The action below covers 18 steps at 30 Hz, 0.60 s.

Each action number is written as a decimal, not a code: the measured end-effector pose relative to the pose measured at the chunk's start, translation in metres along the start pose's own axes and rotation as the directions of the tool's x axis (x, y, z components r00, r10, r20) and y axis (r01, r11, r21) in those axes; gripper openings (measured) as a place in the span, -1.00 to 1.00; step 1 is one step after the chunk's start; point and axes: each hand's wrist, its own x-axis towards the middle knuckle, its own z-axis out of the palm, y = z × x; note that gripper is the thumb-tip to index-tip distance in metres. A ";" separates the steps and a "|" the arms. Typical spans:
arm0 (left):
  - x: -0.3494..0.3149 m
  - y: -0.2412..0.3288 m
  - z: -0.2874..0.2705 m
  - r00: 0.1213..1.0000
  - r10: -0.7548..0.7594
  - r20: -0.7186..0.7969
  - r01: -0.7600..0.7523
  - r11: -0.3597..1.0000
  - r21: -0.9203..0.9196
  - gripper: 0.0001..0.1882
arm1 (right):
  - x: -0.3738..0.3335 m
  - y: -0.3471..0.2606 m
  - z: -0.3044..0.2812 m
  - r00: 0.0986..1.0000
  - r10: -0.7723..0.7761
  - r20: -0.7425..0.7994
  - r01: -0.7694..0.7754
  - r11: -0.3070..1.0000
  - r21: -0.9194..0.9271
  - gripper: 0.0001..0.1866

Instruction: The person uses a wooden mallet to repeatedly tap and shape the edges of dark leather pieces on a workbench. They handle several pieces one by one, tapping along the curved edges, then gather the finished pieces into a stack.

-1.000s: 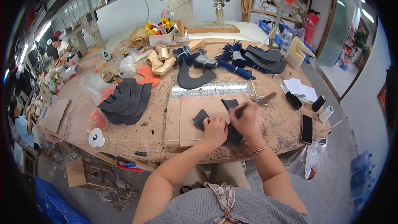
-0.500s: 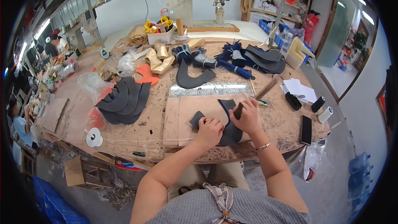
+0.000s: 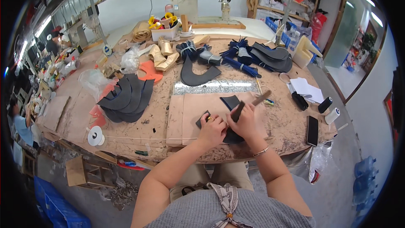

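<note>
A dark grey curved shoe-upper piece with a blue edge lies on the tan work board, partly hidden under my hands. My left hand has its fingers bent and pressed together on this piece, near its pointed left end. Just beside it, my right hand is wrapped round a hammer close to its dark head. The wooden handle slants up and away to the right. The hammer head is low over the piece; whether it touches cannot be told.
Stacked dark pieces lie left, near a white thread spool. Behind are another curved piece, gold shoe lasts, blue-black bundles and a sewing machine. A phone and thread cones sit right.
My right hand and the hammer have moved left and slightly down, closer to my left hand. The dark piece has turned a little under my left hand.
</note>
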 end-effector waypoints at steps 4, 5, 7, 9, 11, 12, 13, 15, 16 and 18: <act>0.000 0.003 -0.003 0.997 -0.074 0.015 0.075 0.996 -0.040 -0.95 | 0.011 0.008 -0.008 0.993 -0.101 -0.054 0.096 0.990 -0.099 -0.79; 0.002 0.005 0.000 0.994 -0.105 -0.001 0.105 0.994 -0.013 -0.94 | 0.017 0.003 -0.013 0.983 -0.154 -0.104 0.134 0.975 -0.176 -0.79; 0.003 0.016 0.011 0.985 -0.171 -0.018 0.171 0.985 0.029 -0.93 | 0.015 -0.002 -0.012 0.991 -0.081 -0.105 0.065 0.986 -0.152 -0.79; 0.002 0.023 0.015 0.983 -0.178 -0.040 0.177 0.984 -0.024 -0.89 | -0.003 0.007 0.006 0.999 -0.032 -0.011 0.030 0.981 -0.193 -0.79; 0.004 0.024 0.006 0.980 -0.158 -0.123 0.144 0.983 -0.115 -0.89 | -0.005 0.014 0.008 0.998 0.058 -0.032 -0.060 0.996 -0.071 -0.80; -0.001 0.025 -0.009 0.978 -0.131 -0.160 0.110 0.985 -0.133 -0.83 | -0.006 0.017 0.005 0.995 0.095 -0.026 -0.096 0.995 -0.036 -0.80; -0.009 0.026 -0.022 0.983 -0.108 -0.149 0.093 0.990 -0.102 -0.83 | -0.009 0.019 0.001 0.990 0.141 -0.022 -0.141 0.990 -0.004 -0.80; -0.030 0.021 -0.044 0.991 -0.059 -0.119 0.057 0.998 -0.021 -0.82 | -0.007 0.014 0.000 0.995 0.075 -0.068 -0.077 0.996 -0.038 -0.80; -0.045 0.013 -0.047 0.996 -0.044 -0.082 0.045 0.999 0.006 -0.82 | -0.008 0.011 0.001 0.995 0.066 -0.073 -0.069 0.996 -0.048 -0.80; -0.065 -0.005 -0.047 1.000 -0.015 -0.006 0.016 0.998 0.056 -0.83 | -0.010 0.010 0.004 0.994 0.067 -0.090 -0.073 0.995 -0.063 -0.81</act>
